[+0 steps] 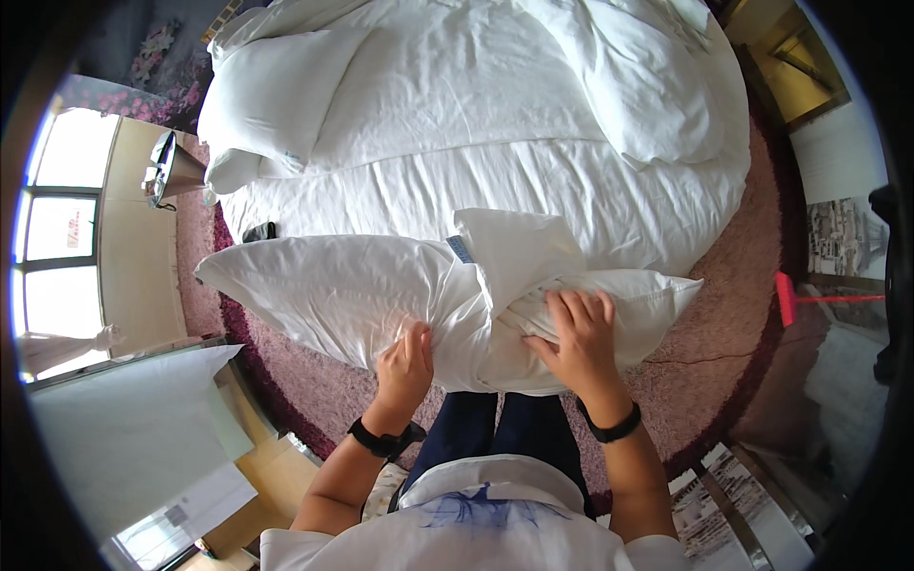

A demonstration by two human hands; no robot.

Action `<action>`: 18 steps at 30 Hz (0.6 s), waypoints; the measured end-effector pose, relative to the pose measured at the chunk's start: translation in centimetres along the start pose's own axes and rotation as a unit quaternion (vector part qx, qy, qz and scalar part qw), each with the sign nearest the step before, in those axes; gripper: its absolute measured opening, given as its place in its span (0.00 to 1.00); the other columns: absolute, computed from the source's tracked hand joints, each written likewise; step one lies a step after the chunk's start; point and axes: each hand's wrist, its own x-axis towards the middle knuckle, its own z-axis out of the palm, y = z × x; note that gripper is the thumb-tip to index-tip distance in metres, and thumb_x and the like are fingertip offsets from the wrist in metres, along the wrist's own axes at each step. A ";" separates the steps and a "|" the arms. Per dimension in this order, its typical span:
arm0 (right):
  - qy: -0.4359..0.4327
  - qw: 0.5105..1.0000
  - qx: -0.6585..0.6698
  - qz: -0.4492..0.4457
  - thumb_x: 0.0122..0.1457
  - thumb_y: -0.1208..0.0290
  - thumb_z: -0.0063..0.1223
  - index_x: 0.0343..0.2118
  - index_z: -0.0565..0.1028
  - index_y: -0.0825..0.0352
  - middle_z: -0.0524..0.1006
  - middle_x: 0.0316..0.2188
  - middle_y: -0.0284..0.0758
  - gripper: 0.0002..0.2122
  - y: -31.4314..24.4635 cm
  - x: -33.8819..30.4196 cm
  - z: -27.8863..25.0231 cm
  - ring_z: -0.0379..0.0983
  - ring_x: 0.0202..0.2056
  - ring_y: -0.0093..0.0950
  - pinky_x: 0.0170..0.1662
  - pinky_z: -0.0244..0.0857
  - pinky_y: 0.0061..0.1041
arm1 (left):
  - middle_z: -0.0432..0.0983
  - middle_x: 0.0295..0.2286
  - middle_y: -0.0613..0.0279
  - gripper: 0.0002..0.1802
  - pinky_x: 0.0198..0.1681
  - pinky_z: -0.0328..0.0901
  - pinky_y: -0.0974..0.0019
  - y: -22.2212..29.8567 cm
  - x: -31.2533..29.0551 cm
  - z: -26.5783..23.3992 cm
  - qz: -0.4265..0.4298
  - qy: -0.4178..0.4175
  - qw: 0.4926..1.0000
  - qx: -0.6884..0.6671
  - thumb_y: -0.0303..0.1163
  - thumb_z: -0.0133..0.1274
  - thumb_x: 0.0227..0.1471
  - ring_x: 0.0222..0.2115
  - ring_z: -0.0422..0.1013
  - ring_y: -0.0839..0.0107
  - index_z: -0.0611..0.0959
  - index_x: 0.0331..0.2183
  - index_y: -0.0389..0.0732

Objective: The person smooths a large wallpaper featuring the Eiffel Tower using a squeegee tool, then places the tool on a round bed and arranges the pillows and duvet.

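White, soft, fabric-covered pillow [462,319] lies crosswise along the near edge of the bed, just in front of the person's legs. Working its loose cover by hand looks to be the step in hand. A broad flap of thin white cloth [522,249] stands raised near the middle, and any move on it seems to call for one hand steadying the pillow while the other guides the cloth, without creasing it further.

The pillow looks plump but slack: its left part is long and fairly smooth, wrinkles gather between the hands, and both ends run to points. A small blue-grey cloth label [460,249] shows beside the flap.

The left hand [405,369] touches the pillow left of the flap, its fingers narrow and curled together; whether they pinch cloth I cannot tell. The right hand [579,347] rests on the cover right of the flap, its fingers fairly wide, thumb apart.

Beyond stretches the round bed with a rumpled white sheet [457,190]. It carries another plump white pillow [276,105] at the far left and a small black object [259,232]. Pink rug with a dark red border [719,324] surrounds it.
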 end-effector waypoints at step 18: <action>0.052 0.996 0.058 -0.050 0.47 0.78 0.51 0.22 0.68 0.64 0.66 0.21 0.32 0.04 -2.3 -4.0 0.7 0.67 0.31 0.31 0.46 0.59 0.37 | 0.72 0.28 0.62 0.09 0.45 0.61 0.59 1.9 4.4 -1.7 0.166 -0.070 0.982 0.058 0.30 0.58 0.44 0.36 0.69 0.62 0.79 0.30 0.39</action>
